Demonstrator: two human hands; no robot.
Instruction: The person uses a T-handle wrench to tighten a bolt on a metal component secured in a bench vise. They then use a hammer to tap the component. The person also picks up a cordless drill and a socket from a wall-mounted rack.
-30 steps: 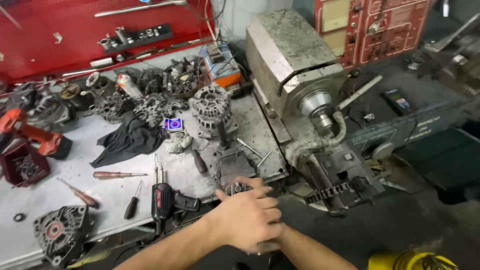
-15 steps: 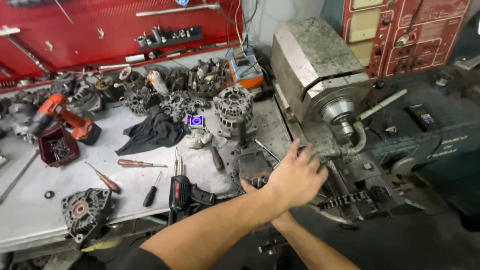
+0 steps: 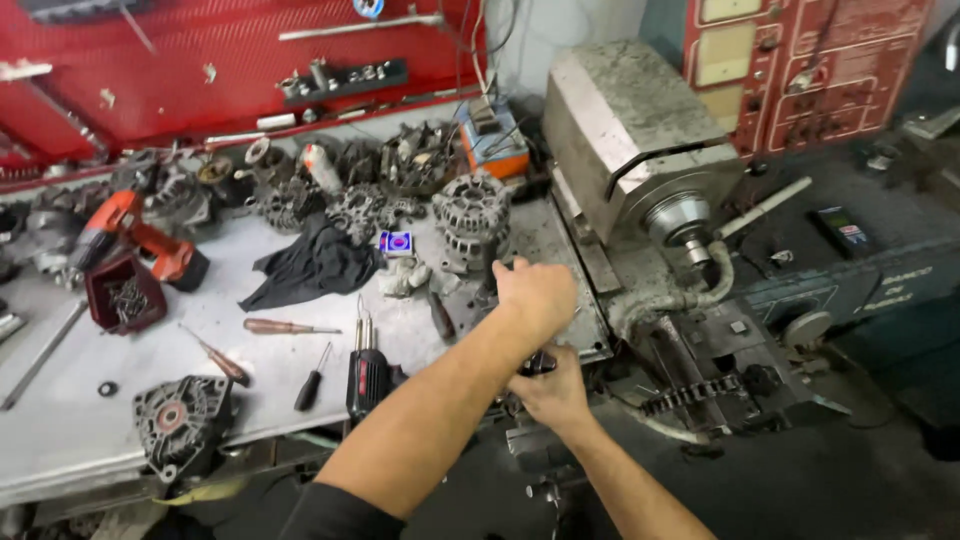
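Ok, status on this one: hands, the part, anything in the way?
Left hand closed over something at the bench edge. Right hand grips a small dark part beneath. Lathe close on the right; soldering gun to the left.

Three screwdrivers lie loose, one dark cloth, and perhaps seven alternators in all.

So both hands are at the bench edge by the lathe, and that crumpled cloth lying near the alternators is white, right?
Not quite. The head view shows the cloth is black, not white. The rest holds: the left hand and right hand are at the bench edge by the lathe, and the cloth lies near the alternators.
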